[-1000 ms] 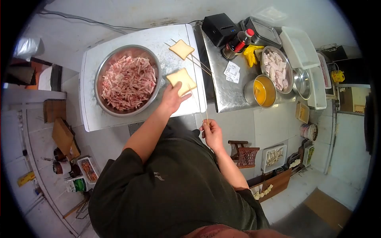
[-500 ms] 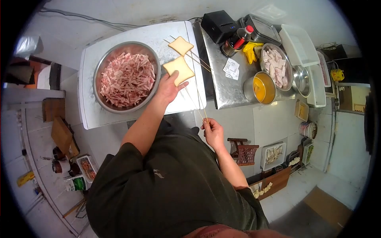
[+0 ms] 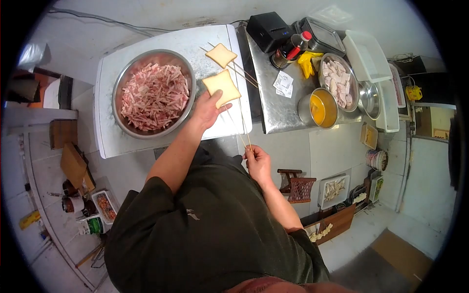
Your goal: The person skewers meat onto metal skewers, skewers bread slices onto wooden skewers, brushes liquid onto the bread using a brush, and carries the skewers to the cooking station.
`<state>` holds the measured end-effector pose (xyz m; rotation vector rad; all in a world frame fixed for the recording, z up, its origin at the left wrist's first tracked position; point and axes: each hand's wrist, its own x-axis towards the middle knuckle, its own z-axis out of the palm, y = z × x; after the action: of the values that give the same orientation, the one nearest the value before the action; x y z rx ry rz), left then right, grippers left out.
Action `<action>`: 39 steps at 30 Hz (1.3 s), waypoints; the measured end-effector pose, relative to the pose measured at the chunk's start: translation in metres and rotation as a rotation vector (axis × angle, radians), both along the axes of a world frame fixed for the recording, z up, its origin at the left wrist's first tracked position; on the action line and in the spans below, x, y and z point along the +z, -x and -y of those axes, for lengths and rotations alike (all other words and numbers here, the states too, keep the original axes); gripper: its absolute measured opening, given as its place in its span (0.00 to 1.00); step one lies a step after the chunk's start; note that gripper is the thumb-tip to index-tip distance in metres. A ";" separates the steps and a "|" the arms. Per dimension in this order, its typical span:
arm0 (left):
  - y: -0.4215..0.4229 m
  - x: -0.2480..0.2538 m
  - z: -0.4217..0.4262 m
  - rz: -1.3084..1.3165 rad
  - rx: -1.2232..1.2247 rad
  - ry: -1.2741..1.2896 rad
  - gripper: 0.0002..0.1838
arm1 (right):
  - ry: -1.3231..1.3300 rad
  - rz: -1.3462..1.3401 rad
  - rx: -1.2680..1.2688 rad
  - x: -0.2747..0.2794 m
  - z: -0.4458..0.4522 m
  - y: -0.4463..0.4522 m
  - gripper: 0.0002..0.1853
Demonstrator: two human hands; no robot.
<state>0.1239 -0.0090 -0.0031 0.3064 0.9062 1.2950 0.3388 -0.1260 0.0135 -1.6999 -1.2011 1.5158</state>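
Observation:
My left hand (image 3: 209, 108) is closed on the edge of a square bread slice (image 3: 223, 87), the thumb on top and the fingers beneath. My right hand (image 3: 258, 163) pinches the lower ends of two thin bamboo skewers (image 3: 244, 124). They run up to the near edge of that slice; whether the tips are inside the bread I cannot tell. Just beyond lies a second bread slice (image 3: 221, 55) with two skewers through it, resting on the white worktop (image 3: 146, 41). Left of my left hand stands a large metal bowl (image 3: 116, 100) of raw meat strips (image 3: 155, 97).
On the steel table (image 3: 266, 110) at right stand a pot (image 3: 304, 115) with yellow liquid, a bowl of pale meat pieces (image 3: 337, 83), a red-capped bottle (image 3: 288, 51), a black box (image 3: 269, 31) and small packets (image 3: 283, 84). A stool (image 3: 299, 189) is on the floor.
My right hand has shifted slightly left with the skewers, which now line up closer with the bread. The held slice has turned a little in my left hand.

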 end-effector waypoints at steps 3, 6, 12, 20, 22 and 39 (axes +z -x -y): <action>-0.001 0.000 0.002 -0.009 -0.009 0.000 0.15 | -0.028 -0.021 -0.004 -0.008 0.001 0.002 0.10; -0.002 0.000 0.005 -0.017 -0.029 -0.002 0.15 | 0.023 -0.056 -0.025 0.002 -0.001 0.005 0.10; -0.020 0.002 0.017 0.013 -0.051 0.011 0.16 | -0.043 -0.090 -0.037 -0.009 -0.002 0.011 0.09; -0.021 -0.012 0.005 0.086 0.105 -0.075 0.19 | -0.027 -0.105 -0.063 -0.014 0.001 0.009 0.09; -0.029 -0.016 0.010 0.085 0.096 -0.057 0.19 | -0.050 -0.113 -0.059 -0.020 0.001 0.008 0.09; -0.059 0.004 0.044 -0.006 -0.033 -0.094 0.17 | -0.117 -0.217 -0.106 -0.021 -0.016 0.016 0.09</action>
<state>0.1832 -0.0530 0.0005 0.3974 0.8436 1.3094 0.3229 -0.1100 -0.0077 -1.4579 -1.0487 1.4924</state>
